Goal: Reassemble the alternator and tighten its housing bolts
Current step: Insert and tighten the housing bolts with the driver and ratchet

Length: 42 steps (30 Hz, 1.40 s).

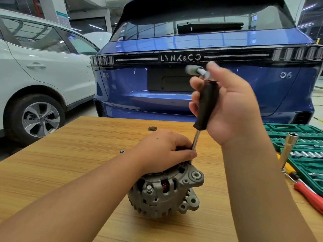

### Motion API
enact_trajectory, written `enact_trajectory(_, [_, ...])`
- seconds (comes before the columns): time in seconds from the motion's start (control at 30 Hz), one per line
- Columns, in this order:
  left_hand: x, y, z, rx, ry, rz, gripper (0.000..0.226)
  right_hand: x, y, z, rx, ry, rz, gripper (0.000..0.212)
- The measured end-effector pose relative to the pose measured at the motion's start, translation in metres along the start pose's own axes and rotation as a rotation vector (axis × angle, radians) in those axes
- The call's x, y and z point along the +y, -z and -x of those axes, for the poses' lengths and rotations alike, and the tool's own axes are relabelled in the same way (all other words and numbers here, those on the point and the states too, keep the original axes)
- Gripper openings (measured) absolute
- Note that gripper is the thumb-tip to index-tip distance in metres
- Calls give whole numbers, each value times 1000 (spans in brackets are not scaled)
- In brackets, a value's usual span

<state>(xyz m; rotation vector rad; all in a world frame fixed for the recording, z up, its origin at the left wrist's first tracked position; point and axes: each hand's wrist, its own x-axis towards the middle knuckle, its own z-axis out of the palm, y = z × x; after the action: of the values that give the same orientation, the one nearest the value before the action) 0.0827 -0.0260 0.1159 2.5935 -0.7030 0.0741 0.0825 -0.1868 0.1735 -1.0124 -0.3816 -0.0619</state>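
A grey alternator [166, 191] stands on the wooden table [70, 154], with copper windings showing through its slots. My left hand [164, 149] rests on top of it, fingers curled over the housing and pinching the lower end of a steel shaft. That shaft belongs to a black-handled driver [207, 105], which stands almost upright over the far rim of the alternator. My right hand [230, 105] grips the black handle. A blurred grey cross piece [195, 70] sticks out at the handle's top. The shaft's tip is hidden behind my left fingers.
A small bolt [122, 151] lies on the table left of the alternator. A green socket set case [300, 145] sits at the right edge, with a steel socket extension [289, 149] and a red-handled tool [309, 196] in front. A blue car [192, 41] stands behind the table.
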Motion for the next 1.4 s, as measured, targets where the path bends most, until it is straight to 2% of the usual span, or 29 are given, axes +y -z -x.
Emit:
enact_trajectory(0.03, [0, 0, 0, 3, 2, 4, 17, -4, 3, -1, -62, -84, -89, 49])
enact_trajectory(0.1, [-1, 0, 1, -2, 9, 18, 19, -8, 5, -2, -150, -156, -203, 43])
enact_trajectory(0.2, [-1, -1, 2, -5, 14, 46, 20, -6, 4, -2, -232, -107, -213, 21])
enact_trajectory(0.37, [0, 0, 3, -1, 17, 78, 11, 7, 0, 0, -381, -11, -197, 31])
enact_trajectory(0.6, [-1, -1, 2, 8, 27, 56, 19, 13, 0, -3, -401, 37, -147, 25])
enact_trajectory(0.83, [-2, -2, 1, 18, 25, 30, 21, 15, -4, -2, -253, 96, -91, 11])
enact_trajectory(0.93, [-2, -2, 1, 4, 26, 43, 17, 23, -11, 0, -171, 263, -9, 13])
enact_trajectory(1.07, [0, -2, 2, -6, 39, 52, 22, 31, -19, 4, -42, 495, 127, 17])
enact_trajectory(1.17, [3, -1, 2, -24, 41, 36, 26, 36, -22, 4, 17, 557, 153, 18])
enact_trajectory(1.23, [4, 0, 2, -14, 49, 31, 26, 34, -20, 3, -1, 502, 143, 16])
enact_trajectory(1.33, [2, -1, 2, 12, 55, 33, 23, 25, -13, -1, -166, 277, -1, 40])
enact_trajectory(1.4, [2, -1, 2, 4, 43, 28, 22, 19, -7, -5, -256, 122, -84, 49])
